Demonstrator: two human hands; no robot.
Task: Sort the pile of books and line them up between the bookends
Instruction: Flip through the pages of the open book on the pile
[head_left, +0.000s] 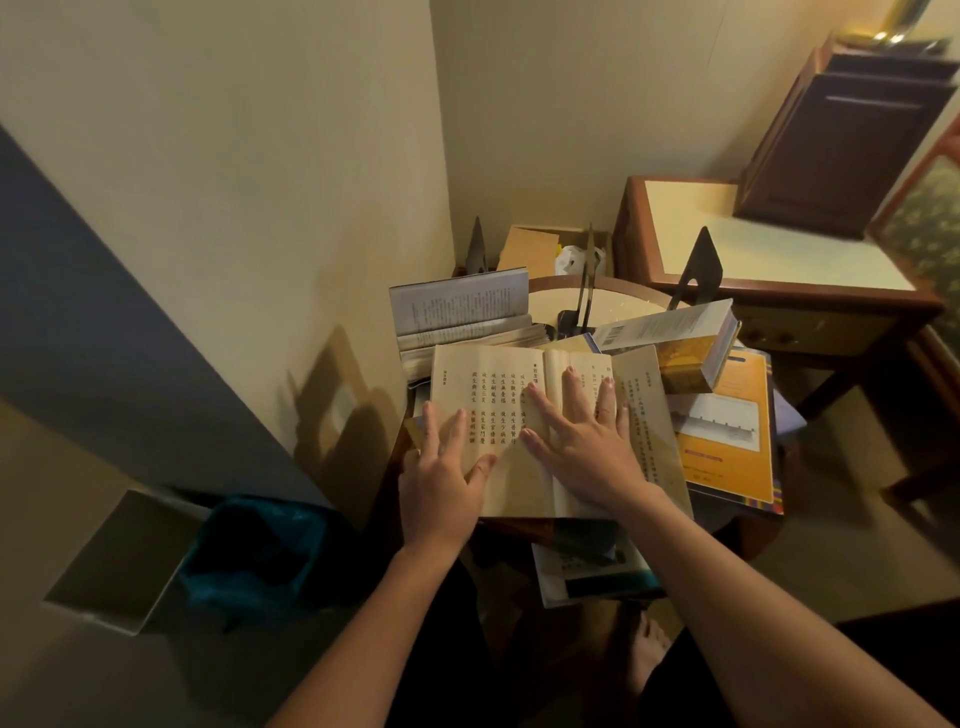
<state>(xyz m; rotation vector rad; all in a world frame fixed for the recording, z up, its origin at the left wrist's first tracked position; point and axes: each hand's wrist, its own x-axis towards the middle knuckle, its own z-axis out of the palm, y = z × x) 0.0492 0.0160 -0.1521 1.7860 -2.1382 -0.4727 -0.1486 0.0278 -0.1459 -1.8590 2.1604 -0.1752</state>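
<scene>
As you looked down at the pile, your left hand (441, 473) lay flat on the left page of the yellowed open book (493, 395), fingers straight and spread, thumb angled toward the gutter, gripping nothing; your right hand (584, 441) lay the same way across the gutter and the right page, fingers splayed and pressing the paper, holding nothing either. That book sat on top of the heap at the near side of the round tabletop (550, 304), its vertical print facing you. Just behind it on the left, a second open book (457, 306) rested with its far leaf raised. On the right a thick book (680, 338) lay tilted, barcoded cover upward, over an orange book (727, 431) that lay flat and overhung the tabletop's right side. Three dark bookends stood upright at the back: the left bookend (476, 249) by the wall corner, the middle bookend (587, 283) seen edge-on, and the right bookend (700, 267), well apart from one another, with the books heaped in front of them. A low book (587, 566) showed beneath the near edge. On the floor to your left stood a teal-lined bin (254, 551) beside a pale box (114, 561), and a side table (753, 244) on the right carried a dark cabinet (841, 135)
</scene>
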